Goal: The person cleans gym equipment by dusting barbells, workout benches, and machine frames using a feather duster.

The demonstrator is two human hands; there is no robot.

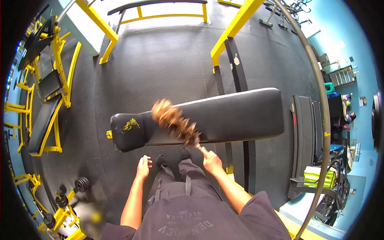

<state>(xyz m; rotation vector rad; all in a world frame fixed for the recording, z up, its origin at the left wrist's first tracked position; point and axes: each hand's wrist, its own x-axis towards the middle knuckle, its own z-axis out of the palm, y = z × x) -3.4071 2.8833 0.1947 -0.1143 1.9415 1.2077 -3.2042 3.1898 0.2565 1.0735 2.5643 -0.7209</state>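
My right hand [212, 161] is closed around the handle of a brown feather duster [176, 123]. The duster slants up and to the left over the black padded bench [224, 116], its feathers slightly blurred. Whether they touch the pad I cannot tell. At the bench's left end is a separate black pad [128, 130] with a yellow mark. Below that end, my left hand [144, 166] hangs in the air with its fingers partly curled and nothing visible in it.
Yellow-framed gym machines [50, 86] stand at the left, with weight plates [82, 184] below them. A curved metal bar [325, 120] runs down the right side, near a treadmill [303, 140] and a bright green cloth [319, 177]. A yellow upright [236, 30] rises behind the bench.
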